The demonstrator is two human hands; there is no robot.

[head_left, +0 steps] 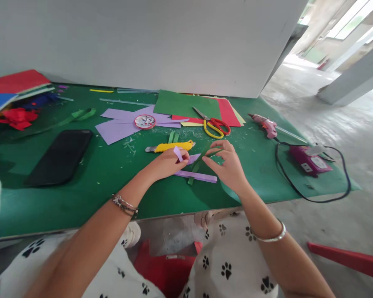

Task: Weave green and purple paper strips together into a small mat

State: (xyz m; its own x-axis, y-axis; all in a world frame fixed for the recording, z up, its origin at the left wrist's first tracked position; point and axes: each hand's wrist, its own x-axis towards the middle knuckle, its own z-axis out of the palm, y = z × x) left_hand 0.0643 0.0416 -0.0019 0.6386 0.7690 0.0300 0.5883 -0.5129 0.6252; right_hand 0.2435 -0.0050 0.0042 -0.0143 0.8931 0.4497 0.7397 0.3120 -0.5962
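Note:
My left hand (170, 162) is closed on a purple paper strip (178, 153), whose end sticks up between thumb and fingers. In my right hand (225, 161), thumb and fingertips pinch a green paper strip (201, 158) that slants down to the left. Under the hands, another purple strip (202, 176) lies on the green tabletop and crosses the lower end of a green one. Just beyond my left hand is a yellow utility knife (174, 146) with its blade out. Short green strips (173, 137) lie behind the knife.
Scissors (216, 126) rest by green and red paper sheets (188, 103). A round dish (144, 121) sits on purple paper (116, 129). At right are a pink glue gun (265, 125) and a corded purple box (309, 160); at left, a black phone (62, 157).

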